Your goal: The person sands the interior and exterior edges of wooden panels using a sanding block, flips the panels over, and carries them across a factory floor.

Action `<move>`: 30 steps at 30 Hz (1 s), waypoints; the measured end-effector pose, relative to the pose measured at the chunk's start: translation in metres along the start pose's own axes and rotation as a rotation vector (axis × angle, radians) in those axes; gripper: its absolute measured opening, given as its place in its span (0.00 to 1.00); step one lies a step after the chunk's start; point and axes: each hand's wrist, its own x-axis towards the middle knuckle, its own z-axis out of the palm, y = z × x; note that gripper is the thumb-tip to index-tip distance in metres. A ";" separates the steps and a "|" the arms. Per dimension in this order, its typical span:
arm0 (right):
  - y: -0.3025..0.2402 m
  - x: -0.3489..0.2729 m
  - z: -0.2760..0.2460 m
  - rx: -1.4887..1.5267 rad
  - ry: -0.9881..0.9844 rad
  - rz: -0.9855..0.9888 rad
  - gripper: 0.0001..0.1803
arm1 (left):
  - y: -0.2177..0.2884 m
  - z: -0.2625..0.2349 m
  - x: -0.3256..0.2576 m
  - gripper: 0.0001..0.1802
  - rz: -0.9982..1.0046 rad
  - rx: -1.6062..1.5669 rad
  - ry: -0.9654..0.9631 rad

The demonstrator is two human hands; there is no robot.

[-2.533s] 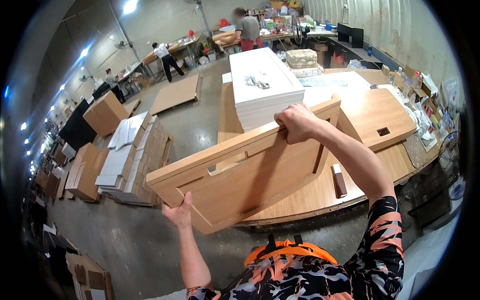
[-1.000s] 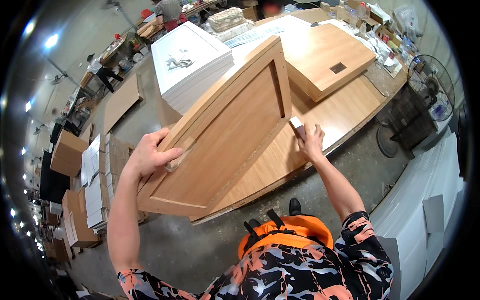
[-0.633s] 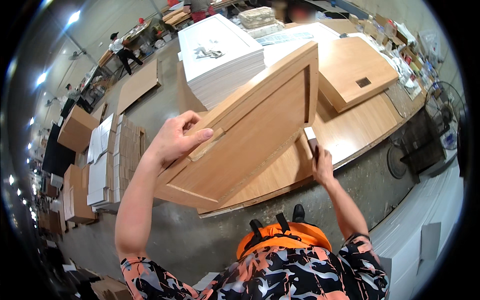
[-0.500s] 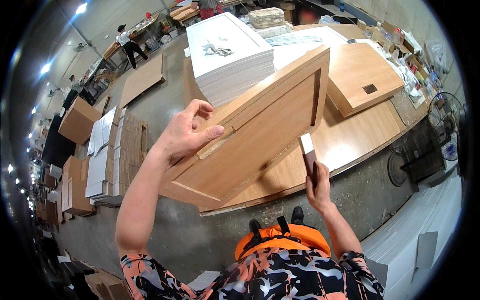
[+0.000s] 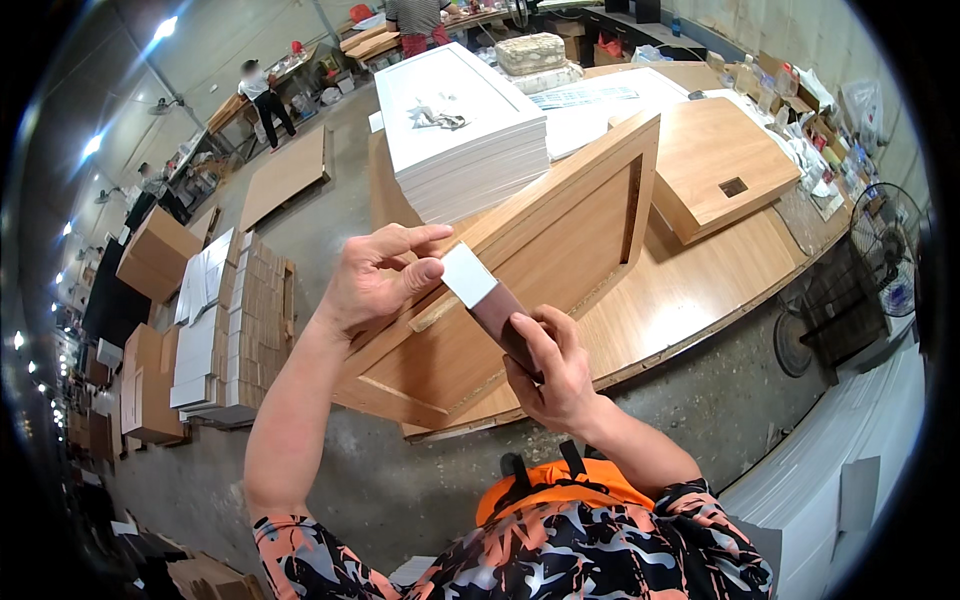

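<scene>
My right hand [image 5: 556, 372] grips a small dark brown strip with a white end face [image 5: 488, 302], held up at an angle. My left hand [image 5: 377, 277] rests its fingers on the top edge of a large framed wooden panel [image 5: 530, 260], thumb touching the strip's white end. The panel stands tilted on its long edge on a low wooden worktop [image 5: 690, 300].
A tall stack of white sheets [image 5: 455, 120] sits behind the panel. Another wooden panel with a rectangular cut-out [image 5: 715, 160] lies to the right. Cardboard boxes [image 5: 155, 255] and sheet stacks stand on the concrete floor at left. A floor fan [image 5: 850, 290] is at right. People work at far tables.
My right hand picked the brown strip off the worktop and raised it to my left hand. The panel has been turned and now leans under my left hand alone.
</scene>
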 end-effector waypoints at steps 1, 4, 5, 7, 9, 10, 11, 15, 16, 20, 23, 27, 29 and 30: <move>-0.001 0.002 0.001 -0.001 -0.008 0.006 0.33 | -0.001 0.000 0.000 0.22 0.013 0.032 0.005; -0.002 0.006 0.003 -0.003 -0.034 0.017 0.33 | 0.004 0.004 0.000 0.20 0.049 0.041 0.025; -0.003 0.008 0.004 -0.001 -0.044 0.014 0.34 | 0.005 0.003 0.000 0.19 0.034 0.037 0.029; -0.003 0.011 0.004 -0.017 -0.074 0.015 0.34 | 0.004 0.003 0.000 0.19 0.005 0.029 0.037; -0.004 0.016 0.004 -0.051 -0.112 0.022 0.35 | 0.002 0.001 0.000 0.18 0.001 0.020 0.032; -0.004 0.019 0.005 -0.067 -0.123 0.015 0.35 | 0.000 0.000 0.001 0.18 0.001 0.014 0.030; -0.005 0.023 0.005 -0.082 -0.134 0.008 0.35 | -0.001 -0.001 0.001 0.18 -0.002 0.002 0.025; -0.008 0.035 0.009 -0.113 -0.138 -0.042 0.35 | -0.005 -0.001 0.000 0.19 0.014 -0.029 0.021; -0.008 0.036 0.010 -0.125 -0.137 -0.044 0.35 | -0.006 -0.001 0.000 0.19 0.026 -0.035 0.022; -0.007 0.035 0.014 -0.166 -0.146 -0.044 0.35 | -0.007 0.000 0.004 0.19 0.031 -0.052 0.028; -0.008 0.035 0.016 -0.203 -0.152 -0.051 0.36 | -0.009 0.000 0.005 0.20 0.072 -0.032 0.014; -0.006 0.036 0.017 -0.225 -0.157 -0.075 0.37 | -0.008 -0.002 0.004 0.21 0.042 -0.050 -0.001; -0.005 0.037 0.017 -0.220 -0.155 -0.085 0.37 | -0.009 -0.002 0.004 0.21 0.009 -0.102 -0.002; -0.005 0.037 0.016 -0.216 -0.154 -0.091 0.38 | -0.010 -0.003 0.003 0.21 -0.014 -0.138 -0.002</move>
